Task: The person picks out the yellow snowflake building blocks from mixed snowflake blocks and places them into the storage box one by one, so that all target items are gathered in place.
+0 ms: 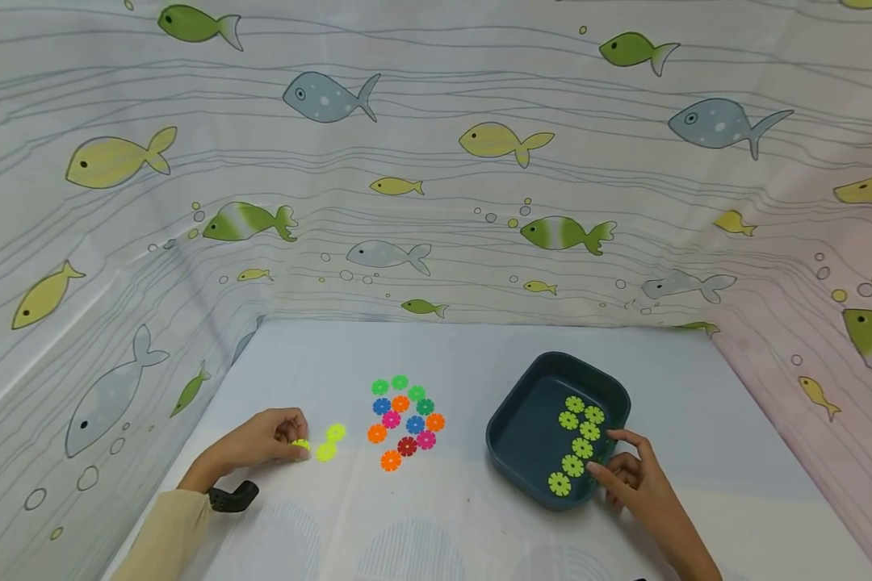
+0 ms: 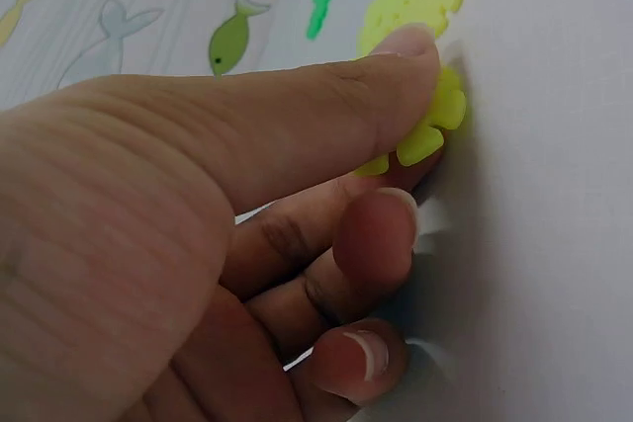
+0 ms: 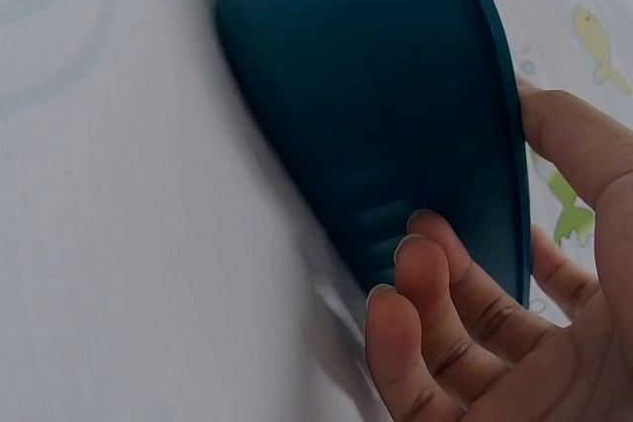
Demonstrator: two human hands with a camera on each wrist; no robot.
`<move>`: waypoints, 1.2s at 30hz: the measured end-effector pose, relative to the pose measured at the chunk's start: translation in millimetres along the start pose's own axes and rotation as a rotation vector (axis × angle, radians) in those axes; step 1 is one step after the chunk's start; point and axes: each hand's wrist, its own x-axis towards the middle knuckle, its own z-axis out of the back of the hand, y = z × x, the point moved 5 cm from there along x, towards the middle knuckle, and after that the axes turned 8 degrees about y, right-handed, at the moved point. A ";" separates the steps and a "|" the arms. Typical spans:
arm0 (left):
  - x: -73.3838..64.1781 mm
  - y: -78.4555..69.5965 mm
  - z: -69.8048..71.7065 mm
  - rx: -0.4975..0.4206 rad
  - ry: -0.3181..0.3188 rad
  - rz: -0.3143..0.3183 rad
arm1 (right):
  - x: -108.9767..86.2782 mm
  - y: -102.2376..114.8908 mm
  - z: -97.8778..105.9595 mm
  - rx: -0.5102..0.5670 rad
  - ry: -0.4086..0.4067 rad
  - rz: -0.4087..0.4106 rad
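Note:
My left hand (image 1: 262,440) is at the left of the table, pinching a yellow notched plastic disc (image 2: 422,144) between thumb and index finger, low over the surface. Just right of it lie two more yellow discs (image 1: 326,451). The other fingers of that hand curl loosely below. On the right, a dark blue tray (image 1: 529,440) with rounded corners holds several yellow-green discs (image 1: 572,466) along its right side. My right hand (image 1: 643,476) grips the tray's right edge, with thumb and index finger at the rim and the other fingers against the outer wall (image 3: 366,96).
Between the hands lies a loose group of notched discs: green (image 1: 400,382), blue (image 1: 415,424), orange (image 1: 391,461), pink (image 1: 425,440) and dark red (image 1: 407,446). A fish-patterned cloth (image 1: 450,202) walls in the white table (image 1: 465,541) at the back and sides.

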 end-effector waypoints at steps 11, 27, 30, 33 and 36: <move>7.6 -4.9 0.3 -0.053 0.023 -0.026 | -0.1 -1.9 -0.2 0.018 0.001 -0.016; 25.1 -33.4 -0.9 -0.027 0.058 -0.050 | 0.2 -0.6 -0.4 0.014 -0.004 -0.031; 30.3 -37.4 -1.7 -0.011 0.068 -0.068 | -0.1 -1.6 -0.5 0.011 -0.002 -0.025; 35.9 -41.4 -2.2 0.001 0.075 -0.086 | 0.2 -2.0 -0.5 0.011 0.000 -0.020; 41.6 -46.2 -2.9 0.004 0.081 -0.098 | 0.8 -1.4 -0.3 0.014 0.002 -0.022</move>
